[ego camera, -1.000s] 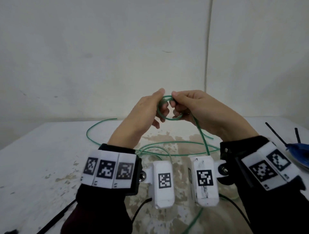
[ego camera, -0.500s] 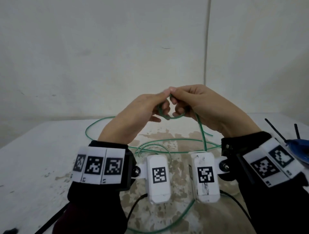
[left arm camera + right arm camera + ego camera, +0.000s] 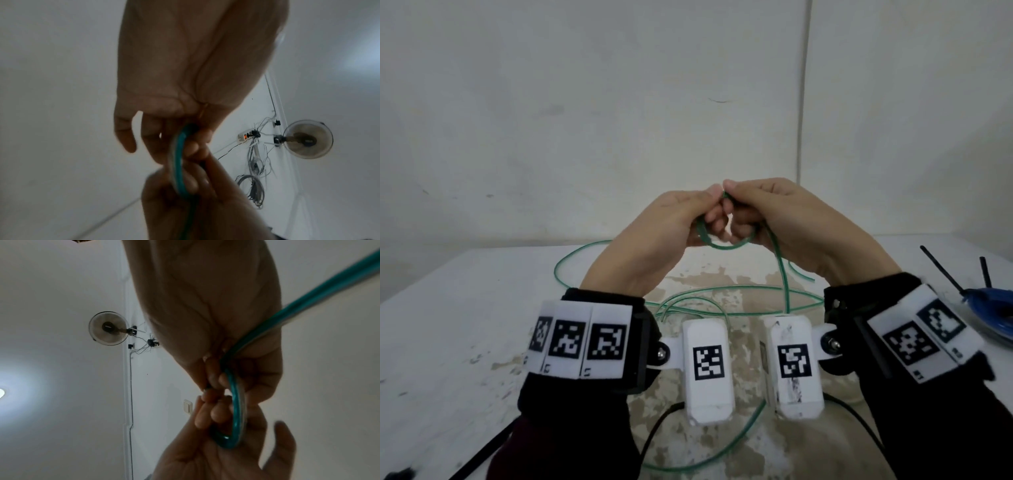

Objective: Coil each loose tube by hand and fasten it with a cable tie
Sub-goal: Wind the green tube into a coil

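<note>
White walls back a worn white table [image 3: 448, 325], on which most of the tube [image 3: 722, 245] lies in loose, wide curves. One small coil is held up above the table, between both hands.

The coil is pinched at its top by the left hand [image 3: 661, 233] and the right hand [image 3: 801, 226], thumbs meeting and fingers curled inside the ring. The free run drops from the right hand to the table.

For the step in hand, the coil should be kept pinned by one hand while slack is drawn up by the other and each new turn is laid flat against the last, at the same diameter. Twist should be let out of the free run as it is fed, or the turns may spring apart. The pinch point is best kept fixed, so the tie [image 3: 941, 270] can be passed there later.

The tube is thin, green and translucent, glossy and apparently springy. Black ties lie at far right, beside a blue object [image 3: 993, 308], untouched.
</note>
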The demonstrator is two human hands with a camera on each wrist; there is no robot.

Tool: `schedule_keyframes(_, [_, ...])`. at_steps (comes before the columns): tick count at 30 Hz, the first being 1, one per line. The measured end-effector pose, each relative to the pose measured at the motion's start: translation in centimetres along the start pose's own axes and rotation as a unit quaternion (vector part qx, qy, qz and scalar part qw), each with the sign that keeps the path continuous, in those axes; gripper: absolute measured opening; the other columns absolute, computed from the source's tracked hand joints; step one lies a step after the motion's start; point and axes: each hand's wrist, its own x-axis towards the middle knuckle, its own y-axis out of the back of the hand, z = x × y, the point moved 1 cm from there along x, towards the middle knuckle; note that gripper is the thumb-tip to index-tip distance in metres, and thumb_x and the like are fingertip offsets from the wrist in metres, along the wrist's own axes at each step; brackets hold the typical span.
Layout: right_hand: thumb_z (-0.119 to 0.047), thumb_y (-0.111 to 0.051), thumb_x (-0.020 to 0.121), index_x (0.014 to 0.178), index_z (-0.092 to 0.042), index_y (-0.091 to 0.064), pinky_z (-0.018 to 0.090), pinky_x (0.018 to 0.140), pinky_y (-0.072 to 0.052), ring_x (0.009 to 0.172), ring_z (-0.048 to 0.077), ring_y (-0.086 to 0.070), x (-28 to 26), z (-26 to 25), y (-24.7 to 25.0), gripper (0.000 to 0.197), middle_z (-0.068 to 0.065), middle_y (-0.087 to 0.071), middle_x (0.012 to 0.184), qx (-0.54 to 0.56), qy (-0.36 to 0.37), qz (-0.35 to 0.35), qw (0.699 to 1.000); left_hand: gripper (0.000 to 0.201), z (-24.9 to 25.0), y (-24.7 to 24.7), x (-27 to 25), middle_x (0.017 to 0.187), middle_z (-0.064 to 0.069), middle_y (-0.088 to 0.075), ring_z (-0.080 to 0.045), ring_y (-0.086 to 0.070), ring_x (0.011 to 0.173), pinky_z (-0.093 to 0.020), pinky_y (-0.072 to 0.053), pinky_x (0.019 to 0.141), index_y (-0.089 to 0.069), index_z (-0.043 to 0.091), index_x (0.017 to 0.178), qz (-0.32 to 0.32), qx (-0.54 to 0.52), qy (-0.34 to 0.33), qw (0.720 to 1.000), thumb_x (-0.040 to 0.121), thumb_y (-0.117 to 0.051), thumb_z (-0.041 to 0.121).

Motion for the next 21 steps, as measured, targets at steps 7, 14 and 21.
schedule_keyframes(7, [-0.022,-0.037,0.102,0.073,-0.009,-0.052,0.02,0.06,-0.045,0.05,0.012,-0.037,-0.47,-0.55,0.61,0.035,-0.005,-0.032,0.051,0.02,-0.005,-0.043,0.999,0.033,0.41,0.41,-0.13,0.052,0.002,-0.046,-0.017,-0.051,0.056,-0.032,-0.042,0.073,-0.046,0.008,0.07,-0.014,-0.07,0.025,0.997,0.099,-0.034,0.02])
schedule_keyframes(14, [-0.023,-0.036,0.102,0.079,-0.005,-0.059,0.022,0.069,-0.052,0.056,0.011,-0.057,-0.59,-0.66,0.49,0.037,0.0,-0.049,0.052,0.028,0.0,-0.041,0.999,0.035,0.31,0.54,0.02,0.05,0.004,-0.036,-0.012,-0.04,0.051,-0.019,-0.041,0.057,-0.045,0.008,0.07,0.021,-0.149,0.008,0.989,0.102,-0.033,0.017])
schedule_keyframes(21, [-0.025,-0.045,0.098,0.076,-0.006,-0.061,0.024,0.068,-0.056,0.05,0.012,-0.053,-0.63,-0.4,0.2,0.033,-0.001,-0.047,0.049,-0.006,-0.003,-0.035,0.999,0.038,0.41,0.21,-0.33,0.054,0.006,-0.036,-0.01,-0.021,0.052,-0.02,-0.023,0.054,-0.04,0.011,0.065,-0.012,-0.084,0.009,0.996,0.102,-0.035,0.021])
